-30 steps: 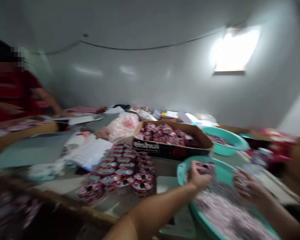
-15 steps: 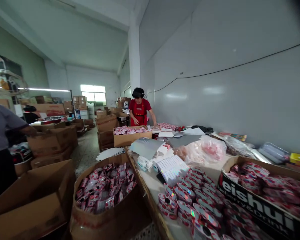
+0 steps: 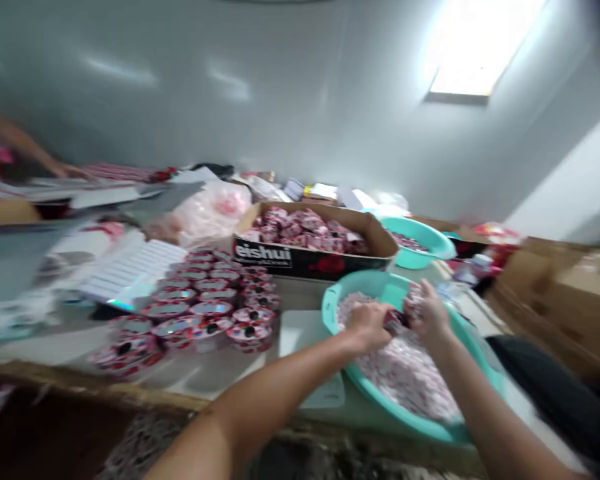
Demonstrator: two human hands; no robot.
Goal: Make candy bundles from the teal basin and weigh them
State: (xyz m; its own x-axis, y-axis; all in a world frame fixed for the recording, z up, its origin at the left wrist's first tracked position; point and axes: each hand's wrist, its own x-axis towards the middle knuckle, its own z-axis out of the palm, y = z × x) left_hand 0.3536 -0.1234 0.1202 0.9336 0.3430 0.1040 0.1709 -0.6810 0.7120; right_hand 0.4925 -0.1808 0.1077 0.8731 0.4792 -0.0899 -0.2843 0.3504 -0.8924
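Left hand (image 3: 373,328): fingers curled round a dark-red container (image 3: 393,323). Right hand (image 3: 433,313): fingers closed on a pinkish clump (image 3: 413,301), probably wrapped pieces, though blurred. Turquoise basin (image 3: 393,293): beneath both hands, presumably to catch strays; holds pale pieces (image 3: 405,380). Oval red-printed containers (image 3: 253,333): ranked close at left, apparently saving table (image 3: 200,381) room. Lettered carton (image 3: 310,263): behind, walls penning loose packs (image 3: 310,230).

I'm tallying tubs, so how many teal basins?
2: the near basin, the far basin right of the open box. The teal patch farther right may be a third, partly hidden.
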